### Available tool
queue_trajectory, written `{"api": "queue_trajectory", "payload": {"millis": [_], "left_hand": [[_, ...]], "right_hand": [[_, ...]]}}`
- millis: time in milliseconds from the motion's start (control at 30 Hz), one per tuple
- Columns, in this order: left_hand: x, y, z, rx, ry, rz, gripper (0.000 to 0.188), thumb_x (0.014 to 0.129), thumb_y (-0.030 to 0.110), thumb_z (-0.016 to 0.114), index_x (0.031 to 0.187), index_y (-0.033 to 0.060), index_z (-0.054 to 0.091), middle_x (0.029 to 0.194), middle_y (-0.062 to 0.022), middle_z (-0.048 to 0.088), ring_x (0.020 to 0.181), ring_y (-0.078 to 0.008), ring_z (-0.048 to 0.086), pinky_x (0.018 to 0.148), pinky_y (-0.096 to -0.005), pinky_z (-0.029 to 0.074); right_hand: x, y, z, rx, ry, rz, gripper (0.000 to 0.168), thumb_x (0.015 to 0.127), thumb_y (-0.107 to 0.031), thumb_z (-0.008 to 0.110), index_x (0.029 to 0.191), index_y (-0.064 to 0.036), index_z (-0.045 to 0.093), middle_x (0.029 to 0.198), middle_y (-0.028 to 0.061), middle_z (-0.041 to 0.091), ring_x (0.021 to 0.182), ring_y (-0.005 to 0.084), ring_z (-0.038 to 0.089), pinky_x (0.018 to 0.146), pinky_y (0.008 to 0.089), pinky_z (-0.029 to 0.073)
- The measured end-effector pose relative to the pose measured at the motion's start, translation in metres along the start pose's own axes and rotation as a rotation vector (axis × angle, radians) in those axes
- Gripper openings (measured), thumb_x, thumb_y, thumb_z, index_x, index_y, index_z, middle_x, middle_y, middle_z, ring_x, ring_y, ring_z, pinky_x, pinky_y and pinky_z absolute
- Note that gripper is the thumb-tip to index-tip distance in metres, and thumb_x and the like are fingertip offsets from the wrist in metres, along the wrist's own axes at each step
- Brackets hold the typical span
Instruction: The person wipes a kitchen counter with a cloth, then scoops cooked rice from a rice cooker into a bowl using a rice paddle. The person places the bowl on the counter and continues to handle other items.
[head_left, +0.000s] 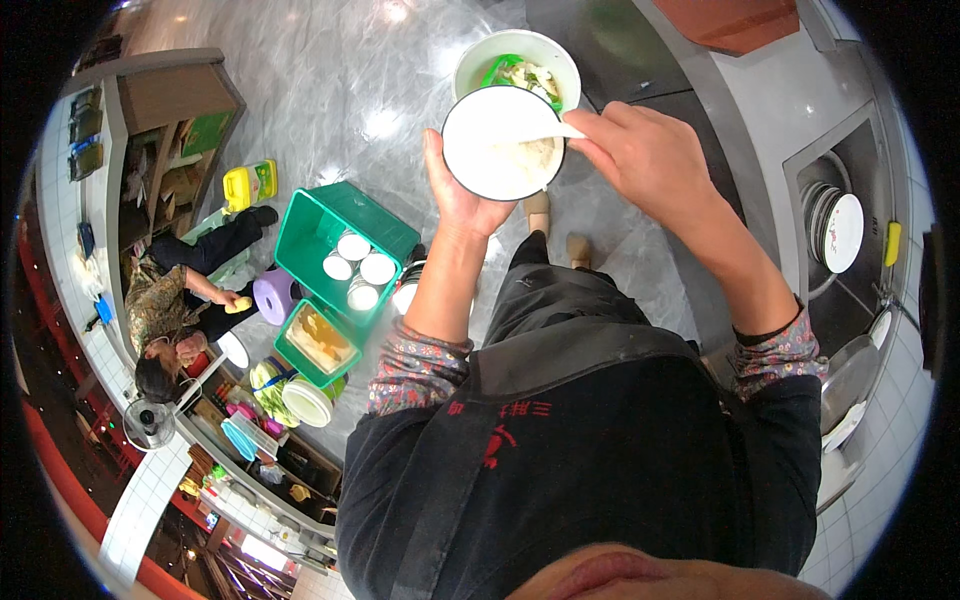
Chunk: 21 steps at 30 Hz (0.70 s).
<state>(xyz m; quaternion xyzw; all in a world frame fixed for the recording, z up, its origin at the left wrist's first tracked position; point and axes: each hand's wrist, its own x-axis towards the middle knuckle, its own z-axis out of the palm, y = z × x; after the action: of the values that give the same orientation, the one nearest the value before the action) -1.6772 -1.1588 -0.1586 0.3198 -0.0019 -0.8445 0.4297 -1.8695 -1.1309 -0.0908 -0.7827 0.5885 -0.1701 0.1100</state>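
My left hand (474, 199) holds a white bowl (480, 169) with a dark rim, tilted so its inside faces me. Pale, rice-like food (529, 161) lies in the bowl's right part. Between the fingertips of my right hand (652, 157) is the handle of a white spoon (551, 130), which reaches over the bowl; its far end blends into the white. Partly behind the bowl stands a round pale bucket (463, 64) on the floor. Green plastic (496, 69) and food scraps (531, 75) show inside it.
Left of me, a green crate (300, 225) holds stacked white bowls (352, 246), beside a smaller green bin (345, 367). A person (161, 292) sits near a purple stool (276, 296) and yellow jug (251, 185). Stacked plates (841, 232) sit in the sink (795, 169) at right.
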Motion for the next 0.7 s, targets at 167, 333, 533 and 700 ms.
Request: {"api": "queue_trajectory", "payload": {"millis": [167,333,533,700], "left_hand": [[0.005,-0.003,-0.010,0.013,0.032,0.003,0.072,0.080,0.065,0.022,0.127,0.0126,0.040,0.129,-0.0107,0.041,0.116,-0.0320,0.040,0.096,-0.0504,0.031],[-0.002,-0.004,-0.010,-0.043,0.036,0.024,0.076,0.077,0.070,0.022,0.126,0.0153,0.040,0.129,-0.0084,0.042,0.116,-0.0313,0.041,0.095,-0.0500,0.031],[-0.010,0.002,-0.002,-0.043,0.046,0.101,0.079,0.074,0.074,0.021,0.125,0.0176,0.042,0.127,-0.0053,0.044,0.116,-0.0301,0.041,0.096,-0.0500,0.032],[-0.014,0.001,0.001,-0.066,0.025,0.159,0.079,0.072,0.074,0.027,0.125,0.0174,0.042,0.127,-0.0055,0.044,0.115,-0.0300,0.041,0.096,-0.0496,0.031]], "right_hand": [[0.004,0.028,0.015,0.075,0.062,0.190,0.023,0.082,-0.029,0.052,0.096,-0.013,0.060,0.076,0.0094,0.060,0.070,0.0288,0.059,0.060,0.0371,0.047],[0.005,0.040,0.016,0.366,-0.013,0.370,0.030,0.085,-0.031,0.047,0.102,-0.009,0.058,0.087,0.0154,0.061,0.080,0.0333,0.058,0.066,0.0388,0.045],[-0.017,0.024,-0.013,0.827,-0.076,0.560,0.033,0.087,-0.028,0.046,0.109,-0.005,0.055,0.074,0.0052,0.057,0.065,0.0140,0.054,0.059,0.0254,0.043],[-0.050,-0.007,-0.032,1.105,-0.259,0.599,0.035,0.091,-0.019,0.039,0.122,-0.005,0.044,0.076,0.0000,0.052,0.060,0.0058,0.048,0.052,0.0191,0.041]]}}
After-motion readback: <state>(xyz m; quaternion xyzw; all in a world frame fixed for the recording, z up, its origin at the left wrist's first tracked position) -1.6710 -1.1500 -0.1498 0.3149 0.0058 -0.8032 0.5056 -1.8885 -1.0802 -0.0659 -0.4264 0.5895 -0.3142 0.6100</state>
